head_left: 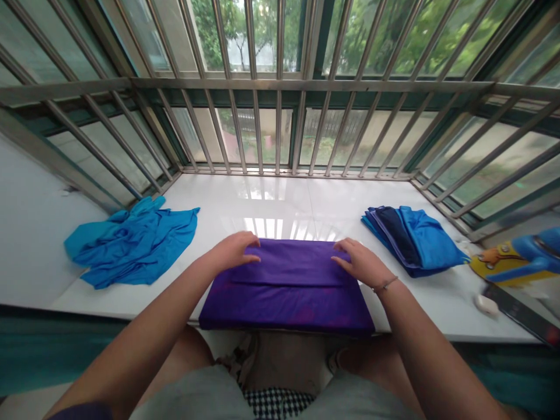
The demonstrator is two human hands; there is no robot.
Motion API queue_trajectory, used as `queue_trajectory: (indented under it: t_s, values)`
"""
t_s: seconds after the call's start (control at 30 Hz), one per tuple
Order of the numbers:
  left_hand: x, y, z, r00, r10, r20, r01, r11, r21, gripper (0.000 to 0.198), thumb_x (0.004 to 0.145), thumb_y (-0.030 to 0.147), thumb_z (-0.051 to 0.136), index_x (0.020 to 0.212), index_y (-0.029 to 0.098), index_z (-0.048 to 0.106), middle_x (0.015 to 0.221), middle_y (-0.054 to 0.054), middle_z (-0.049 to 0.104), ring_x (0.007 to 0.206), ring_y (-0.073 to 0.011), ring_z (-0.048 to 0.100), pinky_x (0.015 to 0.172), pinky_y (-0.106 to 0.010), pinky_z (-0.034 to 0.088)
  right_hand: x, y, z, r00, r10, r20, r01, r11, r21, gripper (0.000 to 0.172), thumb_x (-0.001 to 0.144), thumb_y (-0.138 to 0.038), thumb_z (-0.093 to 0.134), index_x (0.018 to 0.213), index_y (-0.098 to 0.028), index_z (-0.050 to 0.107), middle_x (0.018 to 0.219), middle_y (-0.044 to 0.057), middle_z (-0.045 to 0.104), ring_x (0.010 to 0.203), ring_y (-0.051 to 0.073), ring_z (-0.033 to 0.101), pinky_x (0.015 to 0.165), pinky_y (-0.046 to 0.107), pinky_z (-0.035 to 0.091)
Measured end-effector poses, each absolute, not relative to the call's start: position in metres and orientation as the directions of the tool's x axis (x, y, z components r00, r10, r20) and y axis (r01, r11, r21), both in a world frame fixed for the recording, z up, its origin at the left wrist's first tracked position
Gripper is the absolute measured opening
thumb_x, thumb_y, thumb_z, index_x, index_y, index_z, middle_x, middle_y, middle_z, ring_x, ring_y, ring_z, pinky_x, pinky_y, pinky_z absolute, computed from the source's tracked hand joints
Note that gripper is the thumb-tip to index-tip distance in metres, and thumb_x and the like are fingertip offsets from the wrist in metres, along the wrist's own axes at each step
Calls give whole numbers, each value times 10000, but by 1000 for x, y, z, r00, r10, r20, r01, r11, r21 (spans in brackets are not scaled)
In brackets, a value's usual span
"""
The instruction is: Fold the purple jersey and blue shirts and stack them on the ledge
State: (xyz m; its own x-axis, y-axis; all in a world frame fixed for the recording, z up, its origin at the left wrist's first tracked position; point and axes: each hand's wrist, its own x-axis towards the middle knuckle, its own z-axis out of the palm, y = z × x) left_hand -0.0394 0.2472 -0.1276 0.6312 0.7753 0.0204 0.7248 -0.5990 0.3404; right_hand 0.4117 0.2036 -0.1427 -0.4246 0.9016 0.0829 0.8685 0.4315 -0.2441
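A piece of purple cloth (286,306), folded into a flat, wide shape, lies at the front edge of the white ledge in front of me. A straight fold edge runs across its middle. At its far left corner is my left hand (238,252), thumb and fingers apart in a curve. My right hand (356,259) mirrors it at the far right corner, also with thumb and fingers apart, a thin bracelet on the wrist. Both hands are at the cloth; whether the fingertips press on it I cannot tell.
A crumpled blue cloth (144,239) lies left on the white ledge (301,201). To the right sits a stack of folded blue and dark cloths (415,242). Beyond it are a small white case (486,304), a dark phone-like slab (525,315) and a blue-and-yellow object (511,256). Metal window bars (280,84) enclose the ledge.
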Motion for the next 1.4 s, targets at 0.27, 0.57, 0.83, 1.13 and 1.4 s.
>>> queue_trajectory:
  t_s: [0.27, 0.57, 0.83, 1.13, 1.4]
  values:
    - [-43, 177, -152, 690, 723, -31, 721, -684, 114, 143, 1063, 264, 587, 990, 223, 704, 1063, -90, 719, 978, -265, 663, 849, -383, 510, 398, 140, -150, -515, 857, 6, 856, 515, -48, 127, 1067, -213, 583, 1011, -226, 696, 974, 71, 689, 880, 242, 643, 795, 348, 471]
    - [-64, 169, -143, 652, 757, 45, 718, -636, 282, 125, 1049, 322, 638, 1001, 245, 724, 1060, -74, 725, 1011, -251, 694, 906, -378, 538, 396, 123, -142, -484, 872, 76, 863, 490, -127, 221, 1093, -292, 535, 1074, -242, 749, 1034, 85, 732, 936, 250, 680, 839, 374, 532]
    - [-43, 198, -155, 577, 791, 205, 738, -612, 284, 349, 1114, 389, 479, 1310, 234, 722, 1432, -124, 718, 1352, -288, 646, 1190, -496, 490, 352, 164, -161, -345, 909, 234, 907, 387, -166, 581, 1132, -424, 421, 1635, -141, 491, 1651, 190, 539, 1537, 343, 487, 1266, 554, 401]
    - [-83, 286, -175, 447, 894, 15, 856, -433, 284, 396, 947, 397, 689, 1281, 191, 737, 1294, -160, 758, 1222, -314, 693, 1096, -451, 521, 385, 229, -178, -138, 989, -47, 990, 137, -42, 542, 1111, -326, 423, 1614, -141, 507, 1600, 232, 576, 1438, 393, 562, 1180, 636, 415]
    - [-72, 318, -133, 420, 887, -190, 872, -338, 354, 175, 857, 389, 729, 855, 214, 741, 914, -55, 780, 878, -256, 707, 785, -326, 495, 404, 270, -143, -224, 973, -52, 970, 218, -108, 253, 1045, -268, 568, 1160, -168, 769, 1176, 147, 751, 1055, 238, 692, 943, 324, 515]
